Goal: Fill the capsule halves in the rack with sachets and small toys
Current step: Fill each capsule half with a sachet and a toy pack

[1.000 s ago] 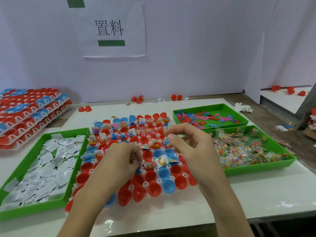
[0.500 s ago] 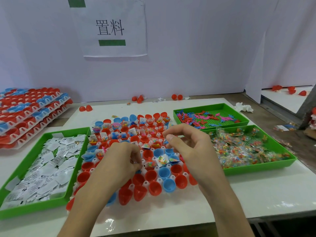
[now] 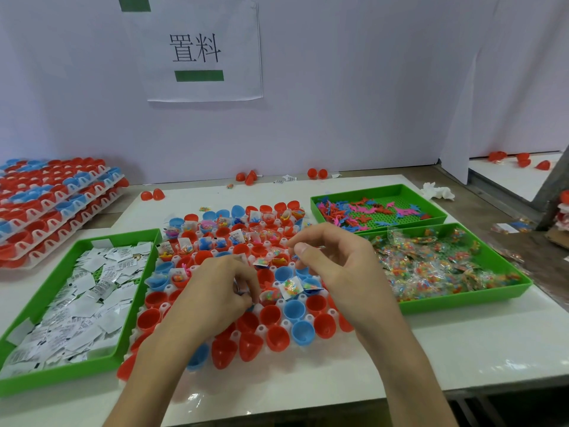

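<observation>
A white rack of red and blue capsule halves lies in the middle of the table. The far rows hold sachets and small toys, and the near rows are bare cups. My left hand hovers over the rack's middle with its fingers curled around small items, mostly hidden. Just to the right and slightly higher, my right hand pinches a small clear sachet between thumb and fingertips.
A green tray of white sachets lies left of the rack. At the right, a green tray of bead sachets sits in front of a tray of small plastic toys. Stacked filled racks stand at far left. Loose red capsules lie by the wall.
Both hands stay over the rack's middle. My left hand has crept slightly right and my right fingertips have drawn closer together.
</observation>
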Tool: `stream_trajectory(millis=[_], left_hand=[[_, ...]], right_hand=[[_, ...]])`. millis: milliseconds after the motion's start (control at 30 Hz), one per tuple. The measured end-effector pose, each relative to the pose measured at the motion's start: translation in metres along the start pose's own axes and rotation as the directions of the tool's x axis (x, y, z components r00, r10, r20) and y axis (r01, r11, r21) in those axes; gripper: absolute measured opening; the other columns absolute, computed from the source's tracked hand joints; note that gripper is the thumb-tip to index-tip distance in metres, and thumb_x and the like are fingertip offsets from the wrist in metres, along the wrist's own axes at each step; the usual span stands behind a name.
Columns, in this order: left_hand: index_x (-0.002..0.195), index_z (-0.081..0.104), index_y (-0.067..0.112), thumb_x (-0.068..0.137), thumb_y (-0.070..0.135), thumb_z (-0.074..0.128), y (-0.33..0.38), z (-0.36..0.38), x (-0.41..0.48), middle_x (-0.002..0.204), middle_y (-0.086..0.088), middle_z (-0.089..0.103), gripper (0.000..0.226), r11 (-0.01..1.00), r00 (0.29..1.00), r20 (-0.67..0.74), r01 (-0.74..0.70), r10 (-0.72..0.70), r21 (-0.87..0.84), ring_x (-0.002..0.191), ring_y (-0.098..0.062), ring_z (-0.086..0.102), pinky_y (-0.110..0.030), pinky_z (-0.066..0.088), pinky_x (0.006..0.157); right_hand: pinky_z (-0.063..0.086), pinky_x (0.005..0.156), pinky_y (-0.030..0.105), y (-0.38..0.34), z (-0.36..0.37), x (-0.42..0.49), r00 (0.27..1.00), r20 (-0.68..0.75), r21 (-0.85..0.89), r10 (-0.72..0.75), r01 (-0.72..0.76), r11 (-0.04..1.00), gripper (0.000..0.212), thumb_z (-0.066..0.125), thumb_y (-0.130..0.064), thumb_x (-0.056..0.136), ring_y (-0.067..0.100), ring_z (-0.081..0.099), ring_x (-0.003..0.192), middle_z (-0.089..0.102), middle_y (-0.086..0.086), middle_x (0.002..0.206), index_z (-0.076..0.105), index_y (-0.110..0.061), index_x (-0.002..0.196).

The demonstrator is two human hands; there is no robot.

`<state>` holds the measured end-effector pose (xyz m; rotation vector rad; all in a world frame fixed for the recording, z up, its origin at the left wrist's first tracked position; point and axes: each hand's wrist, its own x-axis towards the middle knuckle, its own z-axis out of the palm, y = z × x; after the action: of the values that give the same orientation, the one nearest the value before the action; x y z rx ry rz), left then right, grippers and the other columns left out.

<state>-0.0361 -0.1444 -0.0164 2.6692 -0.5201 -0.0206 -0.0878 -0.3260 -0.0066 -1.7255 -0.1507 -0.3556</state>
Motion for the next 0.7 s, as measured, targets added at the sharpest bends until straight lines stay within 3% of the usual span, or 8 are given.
stream_trajectory(millis=[100,267,500,700], left_hand=[[0.058,0.066,0.034,0.082,0.000,0.071,-0.0017,-0.0014,0.0013,0.081,0.020,0.059,0.042,1.000,1.000,0.004,0.025,-0.025,-0.013,0.074,-0.005,0.060,-0.007,0.046,0.053],[0.068,0.067,0.035,0.086,0.004,0.069,-0.0019,-0.0036,-0.0012,0.084,0.021,0.059,0.036,1.000,0.999,0.032,0.002,-0.003,0.018,0.077,-0.004,0.059,-0.010,0.048,0.056],[0.068,0.063,0.038,0.083,0.038,0.075,0.0017,-0.0040,-0.0025,0.077,0.019,0.061,0.019,1.000,1.000,-0.006,0.010,-0.010,0.017,0.070,-0.002,0.060,-0.009,0.043,0.053],[0.075,0.061,0.034,0.084,0.021,0.078,-0.0012,0.0006,-0.0009,0.077,0.018,0.059,0.023,0.999,0.999,-0.023,0.027,-0.026,0.030,0.070,-0.001,0.059,-0.008,0.044,0.054]], right_hand=[[0.055,0.073,0.019,0.0005,0.0006,0.0004,1.000,0.004,-0.001,0.002,-0.002,1.000,0.019,0.066,-0.017,0.094,0.006,0.068,0.080,0.074,-0.013,0.091,0.072,-0.032,0.083],[0.055,0.074,0.019,0.0015,0.0016,0.0004,1.000,0.003,0.005,0.009,-0.009,1.000,0.019,0.066,-0.017,0.093,0.006,0.069,0.080,0.074,-0.012,0.090,0.073,-0.031,0.083],[0.056,0.075,0.022,0.0019,0.0025,-0.0001,1.000,0.016,0.000,0.021,-0.021,1.000,0.018,0.066,-0.016,0.094,0.007,0.069,0.081,0.074,-0.010,0.089,0.073,-0.030,0.084],[0.056,0.076,0.024,0.0022,0.0034,-0.0001,0.999,0.027,-0.001,0.020,-0.020,1.000,0.018,0.066,-0.013,0.093,0.010,0.069,0.081,0.073,-0.007,0.087,0.073,-0.027,0.084]])
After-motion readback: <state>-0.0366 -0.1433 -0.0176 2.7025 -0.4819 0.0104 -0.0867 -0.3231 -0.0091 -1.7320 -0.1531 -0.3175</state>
